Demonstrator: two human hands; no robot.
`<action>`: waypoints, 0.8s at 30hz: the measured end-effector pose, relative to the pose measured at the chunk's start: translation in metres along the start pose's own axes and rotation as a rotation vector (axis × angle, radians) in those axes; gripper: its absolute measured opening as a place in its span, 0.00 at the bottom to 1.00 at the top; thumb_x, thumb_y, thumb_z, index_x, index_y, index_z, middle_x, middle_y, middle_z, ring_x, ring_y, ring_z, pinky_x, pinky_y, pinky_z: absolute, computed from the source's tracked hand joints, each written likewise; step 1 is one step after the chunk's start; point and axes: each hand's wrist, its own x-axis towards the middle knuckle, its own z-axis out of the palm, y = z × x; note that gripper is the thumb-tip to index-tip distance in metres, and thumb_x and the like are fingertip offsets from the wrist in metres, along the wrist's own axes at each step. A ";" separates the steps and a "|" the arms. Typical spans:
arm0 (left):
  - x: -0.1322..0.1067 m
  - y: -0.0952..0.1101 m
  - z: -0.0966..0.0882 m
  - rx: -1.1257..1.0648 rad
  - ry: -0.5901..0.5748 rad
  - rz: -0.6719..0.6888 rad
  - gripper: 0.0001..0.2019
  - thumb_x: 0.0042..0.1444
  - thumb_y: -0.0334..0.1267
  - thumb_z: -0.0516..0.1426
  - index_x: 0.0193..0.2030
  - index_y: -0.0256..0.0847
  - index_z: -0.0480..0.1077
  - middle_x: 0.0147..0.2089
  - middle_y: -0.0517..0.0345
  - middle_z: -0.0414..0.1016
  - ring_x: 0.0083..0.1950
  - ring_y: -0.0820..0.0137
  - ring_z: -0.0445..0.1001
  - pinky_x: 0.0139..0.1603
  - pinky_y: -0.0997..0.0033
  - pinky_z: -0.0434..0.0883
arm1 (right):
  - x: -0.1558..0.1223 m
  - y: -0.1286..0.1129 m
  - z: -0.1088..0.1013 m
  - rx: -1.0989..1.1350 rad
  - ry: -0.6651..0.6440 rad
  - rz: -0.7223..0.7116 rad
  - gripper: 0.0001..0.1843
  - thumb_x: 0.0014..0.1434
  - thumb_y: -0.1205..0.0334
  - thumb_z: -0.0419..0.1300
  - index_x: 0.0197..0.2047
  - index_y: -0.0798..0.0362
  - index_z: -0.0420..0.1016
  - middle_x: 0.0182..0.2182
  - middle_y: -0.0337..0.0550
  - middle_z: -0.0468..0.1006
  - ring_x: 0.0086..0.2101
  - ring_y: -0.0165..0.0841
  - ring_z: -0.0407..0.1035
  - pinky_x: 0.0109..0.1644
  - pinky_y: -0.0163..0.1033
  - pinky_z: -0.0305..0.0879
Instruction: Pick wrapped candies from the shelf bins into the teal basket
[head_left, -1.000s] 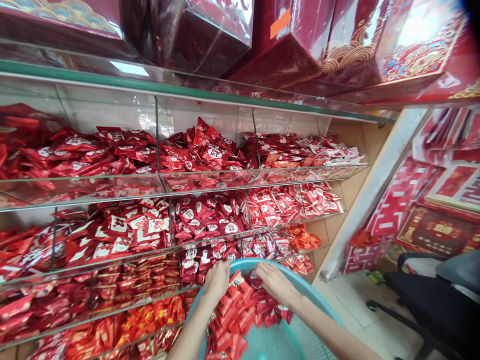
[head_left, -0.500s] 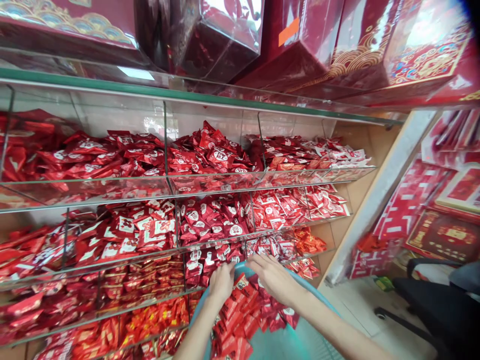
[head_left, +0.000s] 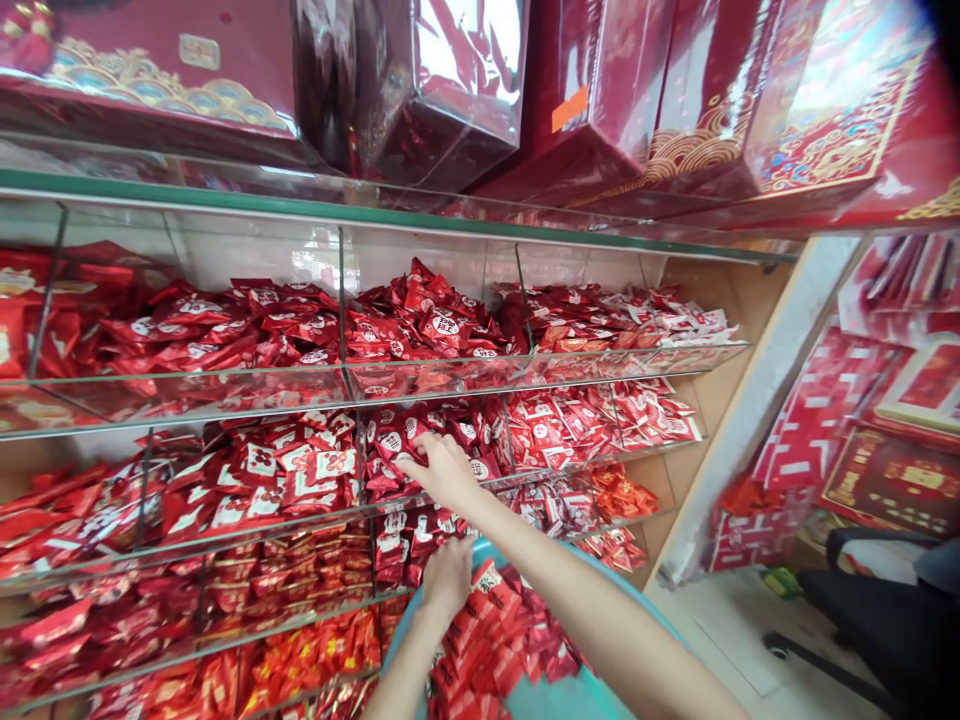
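My left hand (head_left: 448, 578) is closed over the far rim of a turquoise basin (head_left: 634, 590). Red wrapped packets (head_left: 487, 625) lie heaped inside that basin, some bright red, others darker. My right hand (head_left: 450, 475) reaches over the basin to a middle shelf, its thumb and fingers apart. Just past its fingertips sit dark red packets with round white labels (head_left: 390, 442), in one glass-divided compartment. Whether the fingertips touch them I cannot tell. My right forearm hides part of the basin's contents.
Glass shelves (head_left: 247, 392) with upright dividers hold many red and orange packets. Large maroon gift boxes (head_left: 465, 130) stand on the top shelf above. To the right are a wooden side panel (head_left: 739, 320), a black chair (head_left: 870, 610) and red paper goods (head_left: 806, 410).
My right hand has left the basin's rim and moved up and left to the middle shelf compartment. My left hand stays on the rim. The view has shifted slightly.
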 end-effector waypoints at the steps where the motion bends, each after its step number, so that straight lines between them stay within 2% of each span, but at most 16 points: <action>1: 0.000 0.000 0.000 -0.001 -0.005 -0.001 0.20 0.62 0.37 0.38 0.52 0.50 0.66 0.45 0.55 0.73 0.44 0.67 0.73 0.39 0.73 0.65 | 0.001 0.001 0.002 0.023 -0.014 0.005 0.20 0.54 0.47 0.55 0.44 0.52 0.67 0.39 0.46 0.74 0.43 0.38 0.63 0.44 0.41 0.56; 7: 0.000 0.000 -0.003 0.014 -0.010 0.008 0.20 0.62 0.37 0.37 0.52 0.50 0.65 0.44 0.55 0.73 0.43 0.67 0.73 0.38 0.72 0.65 | -0.002 0.004 0.003 0.110 -0.034 0.005 0.27 0.49 0.48 0.60 0.49 0.52 0.64 0.45 0.46 0.70 0.45 0.38 0.61 0.46 0.43 0.55; 14: 0.000 -0.001 0.001 0.016 0.002 0.017 0.20 0.61 0.37 0.38 0.52 0.53 0.65 0.42 0.56 0.73 0.41 0.67 0.74 0.37 0.72 0.65 | 0.002 0.006 0.002 0.182 -0.013 0.067 0.38 0.39 0.49 0.66 0.54 0.49 0.60 0.41 0.43 0.69 0.41 0.37 0.60 0.44 0.43 0.56; 16: 0.000 -0.002 0.001 0.014 0.000 0.015 0.20 0.61 0.37 0.38 0.54 0.55 0.63 0.43 0.56 0.73 0.41 0.66 0.74 0.37 0.72 0.65 | 0.002 0.008 0.001 0.243 0.004 0.067 0.34 0.39 0.50 0.67 0.50 0.49 0.64 0.38 0.41 0.69 0.40 0.35 0.61 0.43 0.41 0.57; 18: 0.000 -0.002 0.001 0.009 0.002 0.019 0.20 0.61 0.37 0.39 0.55 0.56 0.62 0.43 0.56 0.73 0.41 0.66 0.74 0.37 0.71 0.65 | 0.003 0.010 0.000 0.322 0.021 0.051 0.22 0.42 0.51 0.65 0.41 0.51 0.70 0.32 0.38 0.70 0.35 0.32 0.62 0.40 0.38 0.57; 20: 0.001 -0.003 0.001 -0.003 0.008 0.024 0.20 0.61 0.37 0.39 0.55 0.55 0.63 0.44 0.56 0.73 0.41 0.66 0.73 0.38 0.71 0.66 | 0.003 0.011 0.000 0.421 0.031 0.023 0.12 0.48 0.53 0.61 0.31 0.53 0.71 0.26 0.35 0.69 0.29 0.28 0.61 0.35 0.35 0.57; 22: 0.001 -0.004 0.002 -0.013 0.014 0.029 0.20 0.61 0.38 0.39 0.54 0.54 0.63 0.44 0.56 0.73 0.42 0.67 0.73 0.38 0.72 0.66 | 0.004 0.011 -0.003 0.534 0.032 0.003 0.10 0.51 0.56 0.57 0.26 0.54 0.71 0.22 0.34 0.68 0.25 0.26 0.60 0.32 0.33 0.56; 24: 0.002 -0.004 0.003 -0.016 0.020 0.032 0.19 0.61 0.37 0.39 0.53 0.53 0.64 0.43 0.56 0.73 0.42 0.67 0.73 0.38 0.72 0.66 | 0.002 0.010 -0.009 0.648 0.040 -0.001 0.10 0.52 0.57 0.56 0.26 0.54 0.72 0.22 0.34 0.70 0.25 0.26 0.61 0.32 0.32 0.58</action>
